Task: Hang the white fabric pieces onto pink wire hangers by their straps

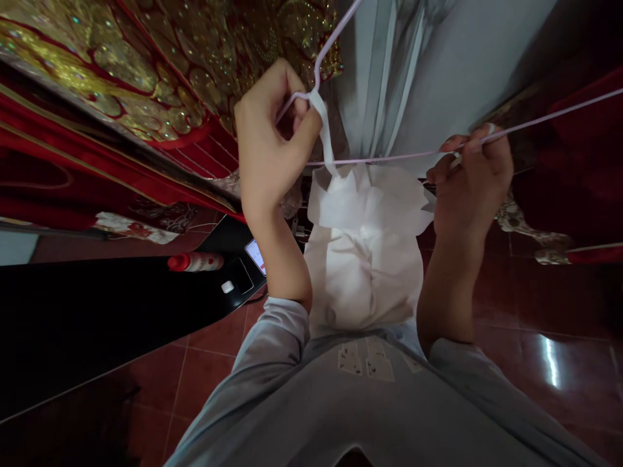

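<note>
Garment [370, 266] (likely light, soft) best held by strap [327, 133]; hanger [379, 159] above it gripped by left hand [272, 136] and right hand [474, 172].

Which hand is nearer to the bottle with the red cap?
Left. The left hand is up and rightward of the bottle in the picture; the right hand is farther right, past the white cloth.

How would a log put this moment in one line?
left hand: holds hanger, strap looped over it | right hand: fingers on hanger | white garment: hangs below
</note>
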`<state>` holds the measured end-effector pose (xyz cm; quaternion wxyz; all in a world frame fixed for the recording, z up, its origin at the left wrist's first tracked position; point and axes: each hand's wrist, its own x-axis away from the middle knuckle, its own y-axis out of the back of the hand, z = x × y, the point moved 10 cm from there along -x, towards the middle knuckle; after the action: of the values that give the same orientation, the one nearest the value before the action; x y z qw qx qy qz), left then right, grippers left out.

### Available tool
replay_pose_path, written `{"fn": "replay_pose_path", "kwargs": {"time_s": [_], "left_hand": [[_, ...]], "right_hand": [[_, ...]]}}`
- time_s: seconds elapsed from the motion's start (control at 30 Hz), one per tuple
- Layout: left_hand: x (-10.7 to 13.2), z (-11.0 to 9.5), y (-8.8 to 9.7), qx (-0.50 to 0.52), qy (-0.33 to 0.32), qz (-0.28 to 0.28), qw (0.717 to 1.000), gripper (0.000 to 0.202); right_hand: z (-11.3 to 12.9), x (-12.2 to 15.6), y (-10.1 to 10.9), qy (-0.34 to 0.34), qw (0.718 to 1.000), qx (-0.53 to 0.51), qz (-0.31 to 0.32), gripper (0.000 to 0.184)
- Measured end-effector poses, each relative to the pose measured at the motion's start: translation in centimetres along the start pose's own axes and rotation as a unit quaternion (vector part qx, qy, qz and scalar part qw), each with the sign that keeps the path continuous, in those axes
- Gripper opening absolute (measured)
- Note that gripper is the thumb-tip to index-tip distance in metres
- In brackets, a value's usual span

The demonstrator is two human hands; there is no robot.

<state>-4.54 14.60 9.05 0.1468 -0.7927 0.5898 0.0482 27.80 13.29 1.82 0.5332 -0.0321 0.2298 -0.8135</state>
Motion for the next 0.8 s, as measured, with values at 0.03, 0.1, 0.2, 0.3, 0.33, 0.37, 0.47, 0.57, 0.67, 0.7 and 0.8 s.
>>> {"fn": "replay_pose_path", "kwargs": {"time_s": [0.03,0.1,0.2,0.3,0.33,0.37,0.47,0.57,0.67,0.7,0.8], "left_hand": [[-0.1,-0.2,-0.5,-0.014,-0.009,0.020,1.000,0.024],[0.0,-0.6,-1.4,-0.038,-0.044,0.055,0.997,0.029],[0.7,0.9,-0.1,0.042,-0.050,-0.008,0.998,0.027],[2.4,5.6,0.7,0.205,0.029,-0.096,0.974,0.014],[3.0,7.0,-0.2,0.237,0.060,-0.087,0.966,0.014],[3.5,8.0,-1.1,0.249,0.079,-0.072,0.963,0.022],[4.6,8.3,-3.1,0.238,0.055,-0.051,0.969,0.030],[4.8,7.4,-3.1,0.192,0.021,-0.069,0.979,0.023],[4.3,6.4,-2.6,0.203,0.000,-0.052,0.978,0.022],[4.1,6.1,-2.4,0.218,-0.011,-0.044,0.975,0.021],[3.8,5.5,-1.9,0.239,-0.031,-0.022,0.970,0.020]], "right_hand": [[-0.1,0.0,0.0,-0.002,1.000,0.006,0.002,0.015],[-0.2,0.1,0.2,-0.005,1.000,0.009,0.008,0.018],[-0.4,0.4,-0.1,-0.005,1.000,0.002,0.023,0.021],[-0.3,0.9,-0.6,0.012,1.000,-0.016,0.017,0.024],[-0.2,1.0,-0.7,0.020,1.000,-0.022,0.010,0.025],[-0.1,1.2,-0.9,0.025,0.999,-0.024,0.005,0.026],[-0.1,1.3,-1.3,0.022,1.000,-0.018,0.008,0.023],[0.9,1.0,-0.1,0.057,0.998,-0.007,-0.029,0.011],[3.9,0.7,3.7,0.148,0.979,-0.022,-0.140,0.033],[4.6,0.4,5.0,0.151,0.973,-0.030,-0.170,0.043],[6.2,-0.3,7.9,0.104,0.964,-0.029,-0.243,0.051]]}}
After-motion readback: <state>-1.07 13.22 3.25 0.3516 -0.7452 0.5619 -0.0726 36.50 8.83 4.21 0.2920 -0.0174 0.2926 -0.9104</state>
